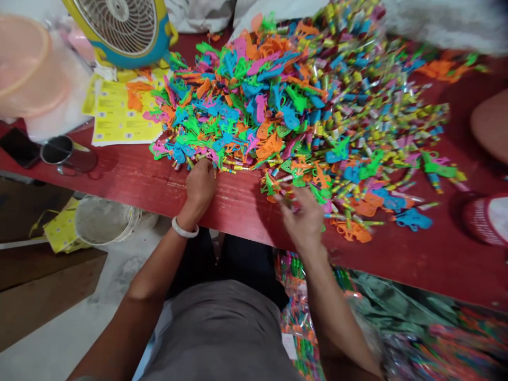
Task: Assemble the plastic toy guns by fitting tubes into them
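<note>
A big heap of small plastic pieces (238, 106) in orange, green, blue and pink lies on the red table (159, 182). To its right spreads a pile of small wrapped tubes (357, 100) with yellow, blue and white parts. My left hand (201, 182), with a white bangle on the wrist, is at the heap's front edge, its fingers drawn together; what they hold is too small to name. Blurred by motion, my right hand (304, 217) hovers near the table's front edge beside loose pieces, fingers bent; whether it holds anything is unclear.
A yellow and blue fan (129, 26) stands behind yellow printed sheets (123, 114). At the left are a metal mug (69, 154), a dark phone (19, 147) and a pink basin (27, 63). A white bucket (130, 222) is below the table; filled bags (304, 307) lie under its front.
</note>
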The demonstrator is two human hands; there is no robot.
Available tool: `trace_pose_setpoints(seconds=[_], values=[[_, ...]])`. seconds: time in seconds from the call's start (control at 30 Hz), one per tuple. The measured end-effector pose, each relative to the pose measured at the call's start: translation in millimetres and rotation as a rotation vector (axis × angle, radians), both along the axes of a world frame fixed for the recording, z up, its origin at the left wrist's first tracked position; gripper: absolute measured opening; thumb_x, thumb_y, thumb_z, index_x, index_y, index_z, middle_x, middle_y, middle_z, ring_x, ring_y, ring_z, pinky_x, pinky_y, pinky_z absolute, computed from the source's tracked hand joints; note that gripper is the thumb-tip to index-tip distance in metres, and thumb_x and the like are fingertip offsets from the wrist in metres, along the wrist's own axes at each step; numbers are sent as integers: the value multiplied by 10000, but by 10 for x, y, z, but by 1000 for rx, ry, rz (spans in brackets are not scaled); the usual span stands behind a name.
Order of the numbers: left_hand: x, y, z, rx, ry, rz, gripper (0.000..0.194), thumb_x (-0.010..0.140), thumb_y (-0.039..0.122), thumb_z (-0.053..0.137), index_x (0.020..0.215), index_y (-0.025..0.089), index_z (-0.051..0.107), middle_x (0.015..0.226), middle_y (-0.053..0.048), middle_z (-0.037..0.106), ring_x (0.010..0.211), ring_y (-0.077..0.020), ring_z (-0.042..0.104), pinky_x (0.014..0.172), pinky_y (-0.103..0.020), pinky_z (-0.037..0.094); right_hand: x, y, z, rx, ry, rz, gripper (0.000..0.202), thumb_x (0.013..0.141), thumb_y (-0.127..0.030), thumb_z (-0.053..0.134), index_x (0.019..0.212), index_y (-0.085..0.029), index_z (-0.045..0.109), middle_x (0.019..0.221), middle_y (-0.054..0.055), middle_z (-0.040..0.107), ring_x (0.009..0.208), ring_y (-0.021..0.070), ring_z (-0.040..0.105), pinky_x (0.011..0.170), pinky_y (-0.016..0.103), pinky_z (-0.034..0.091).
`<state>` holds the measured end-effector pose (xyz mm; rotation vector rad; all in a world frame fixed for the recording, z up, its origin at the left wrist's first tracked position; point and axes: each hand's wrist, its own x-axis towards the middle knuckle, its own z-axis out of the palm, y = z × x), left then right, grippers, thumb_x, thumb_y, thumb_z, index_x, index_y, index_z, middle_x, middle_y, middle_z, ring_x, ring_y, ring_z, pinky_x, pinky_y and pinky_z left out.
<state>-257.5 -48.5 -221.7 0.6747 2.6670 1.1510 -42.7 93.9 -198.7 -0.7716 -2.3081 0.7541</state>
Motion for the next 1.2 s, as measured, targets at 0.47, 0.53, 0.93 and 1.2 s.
trace_pose_setpoints(seconds=[0.47, 0.53, 0.93, 1.2], values=[[-129, 205, -133, -42, 270, -219, 203, 952, 146, 513, 1119, 193, 619, 1194, -146, 631, 1242, -296, 529, 1110, -467, 373, -458, -361, -317, -523, -22, 133, 359, 833, -528, 690, 1005, -214, 727, 997, 80, 747, 914, 258, 668, 854, 395, 522], [-124, 116, -125, -18, 268, -208, 185, 985, 167, 444, 1021, 203, 621, 1106, -129, 643, 1158, -276, 558, 1072, -452, 398, -395, -345, -313, -582, -29, 95, 361, 816, -519, 703, 1009, -214, 701, 957, 65, 737, 868, 240, 658, 805, 370, 519], [-63, 194, 150, -200, 154, -55, 302, 950, 108, 466, 1205, 156, 621, 1210, -177, 603, 1116, -296, 601, 926, -399, 473, -427, -382, -324, -727, -5, 86, 392, 768, -546, 710, 950, -202, 670, 793, 19, 693, 645, 171, 595, 623, 302, 486], [212, -456, 226, 318, -554, -166, 266, 842, 448, 718, 856, 184, 741, 705, -12, 647, 632, -138, 550, 621, -266, 437, -489, -436, -258, -927, 92, 152, 404, 787, -510, 747, 1048, -215, 658, 733, -26, 659, 560, 124, 589, 569, 265, 477]])
